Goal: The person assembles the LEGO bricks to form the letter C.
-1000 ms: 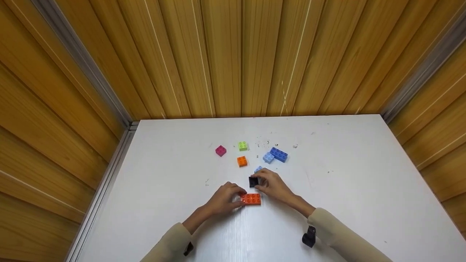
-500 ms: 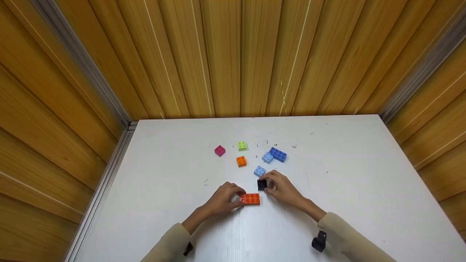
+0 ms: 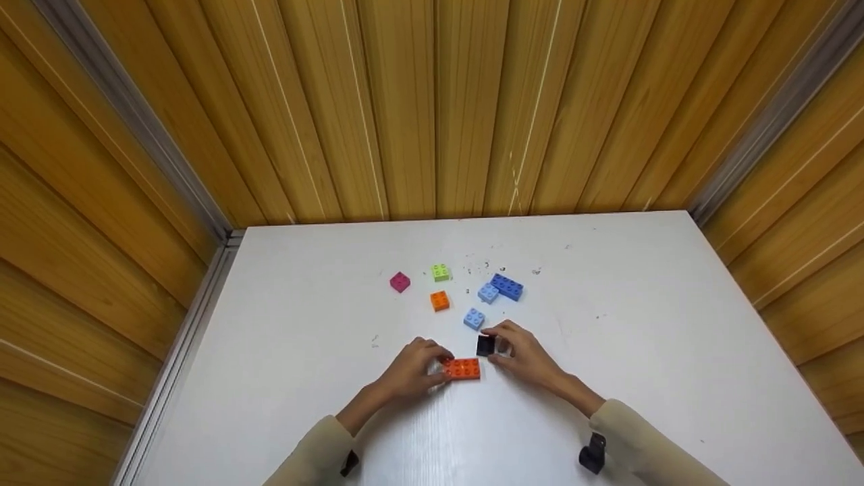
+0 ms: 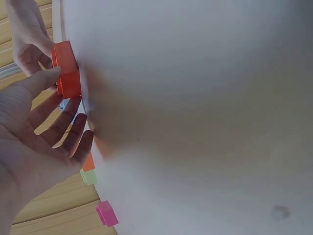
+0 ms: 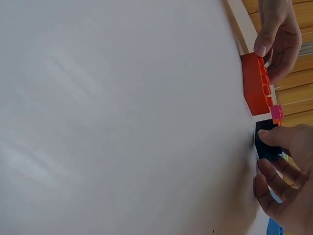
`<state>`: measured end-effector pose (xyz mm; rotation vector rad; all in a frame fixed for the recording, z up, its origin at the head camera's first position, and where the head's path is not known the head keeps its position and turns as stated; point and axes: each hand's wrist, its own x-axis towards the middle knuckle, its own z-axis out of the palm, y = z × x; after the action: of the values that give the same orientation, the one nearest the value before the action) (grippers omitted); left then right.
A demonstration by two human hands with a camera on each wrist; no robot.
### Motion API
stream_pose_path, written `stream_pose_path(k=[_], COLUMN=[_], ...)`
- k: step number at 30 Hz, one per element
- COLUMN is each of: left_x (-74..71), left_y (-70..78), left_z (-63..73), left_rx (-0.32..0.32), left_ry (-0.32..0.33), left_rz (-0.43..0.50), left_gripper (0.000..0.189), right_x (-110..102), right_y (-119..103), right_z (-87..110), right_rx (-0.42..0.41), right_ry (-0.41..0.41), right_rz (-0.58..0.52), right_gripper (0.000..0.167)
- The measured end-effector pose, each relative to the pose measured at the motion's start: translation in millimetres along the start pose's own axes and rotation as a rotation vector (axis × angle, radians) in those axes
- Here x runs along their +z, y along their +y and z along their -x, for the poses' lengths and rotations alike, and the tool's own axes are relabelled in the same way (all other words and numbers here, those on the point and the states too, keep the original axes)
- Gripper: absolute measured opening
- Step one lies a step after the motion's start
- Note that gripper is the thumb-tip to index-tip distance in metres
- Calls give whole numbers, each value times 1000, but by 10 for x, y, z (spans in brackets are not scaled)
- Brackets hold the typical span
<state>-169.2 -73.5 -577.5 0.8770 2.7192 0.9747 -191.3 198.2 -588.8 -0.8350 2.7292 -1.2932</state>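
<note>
Wood-look walls (image 3: 398, 101) ring the white surface (image 3: 304, 304). The left hand (image 3: 412, 370) clamps its fingers (image 4: 62, 121) on the red brick (image 3: 466, 369); the right hand (image 3: 525, 354) pinches the black brick (image 3: 484, 346), just beyond the red one's right end, unjoined. Six others (image 3: 439, 301) lie unheld beyond it, so the work seems barely begun.

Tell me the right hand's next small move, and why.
Probably bring the black brick over the right end of the red two-by-four brick: the right hand pinches the black brick nearby, with a gap between the two, while the left hand holds the red brick's left end, leaving upward-facing studs bare at the right.
</note>
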Motion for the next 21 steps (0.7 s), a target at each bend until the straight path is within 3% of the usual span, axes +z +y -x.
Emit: stream_pose_path(k=[7,15,21], left_x=[-7,-7,-4], left_y=[-14,-31,-24], left_z=[25,28,13], left_rx=[-18,15,-8], left_ry=[1,20,5], left_rz=[21,4,17], left_gripper=[29,28,28], right_x=[-81,-67,-77], right_y=[-59,-161,-184], right_z=[42,76,76], right_rx=[-52,-101,-82], right_ry=[24,-78,-132], right_rz=[-47,-95,-78], right_gripper=[41,39,41])
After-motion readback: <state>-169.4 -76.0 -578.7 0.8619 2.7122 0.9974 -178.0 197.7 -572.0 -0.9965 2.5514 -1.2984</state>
